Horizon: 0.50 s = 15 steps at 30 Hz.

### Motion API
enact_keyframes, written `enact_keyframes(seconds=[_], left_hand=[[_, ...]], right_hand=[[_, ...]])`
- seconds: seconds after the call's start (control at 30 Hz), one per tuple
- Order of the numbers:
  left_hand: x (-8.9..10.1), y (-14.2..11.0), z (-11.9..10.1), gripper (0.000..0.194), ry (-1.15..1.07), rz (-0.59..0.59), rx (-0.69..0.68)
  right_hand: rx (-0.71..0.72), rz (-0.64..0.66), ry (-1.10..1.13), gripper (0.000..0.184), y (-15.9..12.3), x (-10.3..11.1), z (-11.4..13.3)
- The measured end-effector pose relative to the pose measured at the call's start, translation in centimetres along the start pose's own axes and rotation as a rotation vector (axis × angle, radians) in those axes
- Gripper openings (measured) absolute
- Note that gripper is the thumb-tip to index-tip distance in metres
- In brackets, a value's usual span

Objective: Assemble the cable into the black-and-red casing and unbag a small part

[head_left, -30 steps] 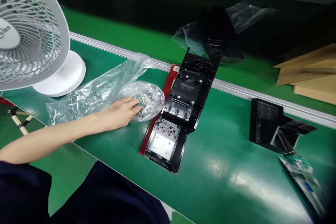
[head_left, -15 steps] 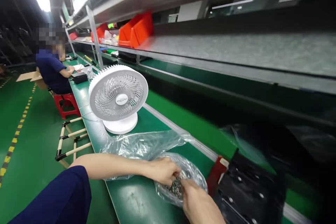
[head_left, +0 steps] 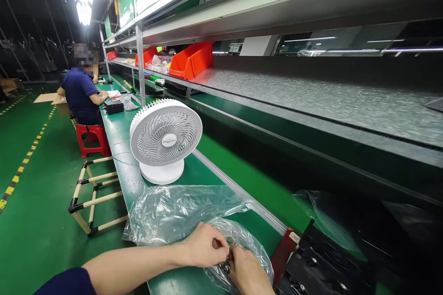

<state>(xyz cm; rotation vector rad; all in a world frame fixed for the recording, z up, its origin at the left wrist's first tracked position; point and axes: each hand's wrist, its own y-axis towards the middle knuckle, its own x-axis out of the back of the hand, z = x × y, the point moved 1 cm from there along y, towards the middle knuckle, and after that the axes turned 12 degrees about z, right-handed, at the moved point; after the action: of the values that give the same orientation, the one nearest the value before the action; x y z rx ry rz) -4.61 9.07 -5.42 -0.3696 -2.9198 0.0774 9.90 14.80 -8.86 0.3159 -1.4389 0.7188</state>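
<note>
Both my hands meet over a clear plastic bag (head_left: 242,249) of small metal parts lying on the green bench (head_left: 194,173). My left hand (head_left: 204,245) is curled, its fingertips pinched at the bag's opening. My right hand (head_left: 248,273) comes in from the bottom edge with fingers pinched against the left hand's, over the small metal parts (head_left: 226,265). What each pinch holds is too small to make out. A black plastic housing (head_left: 318,267) on a red holder (head_left: 283,254) lies just right of the bag.
A second, flattened clear bag (head_left: 176,212) lies behind the first. A white desk fan (head_left: 165,140) stands further along the bench. A seated person in blue (head_left: 82,97) works at the far end on a red stool. Orange bins (head_left: 190,61) sit on the shelf.
The view has swung up from the bench to look along the line. My right hand has joined my left at the bag, and both have tightened into pinches.
</note>
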Motion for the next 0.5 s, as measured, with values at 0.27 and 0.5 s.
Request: enact_keyframes(seconds=[0.27, 0.5], left_hand=[[-1.1, -2.5, -0.7, 0.048, -0.785, 0.023, 0.104], [-2.3, -5.7, -2.5, 0.028, -1.060, 0.196, 0.128]], right_hand=[[-0.022, -0.188, 0.146, 0.029, -2.3, 3.5, 2.3], [-0.052, -0.510, 1.232, 0.036, -12.7, 2.6, 4.1]])
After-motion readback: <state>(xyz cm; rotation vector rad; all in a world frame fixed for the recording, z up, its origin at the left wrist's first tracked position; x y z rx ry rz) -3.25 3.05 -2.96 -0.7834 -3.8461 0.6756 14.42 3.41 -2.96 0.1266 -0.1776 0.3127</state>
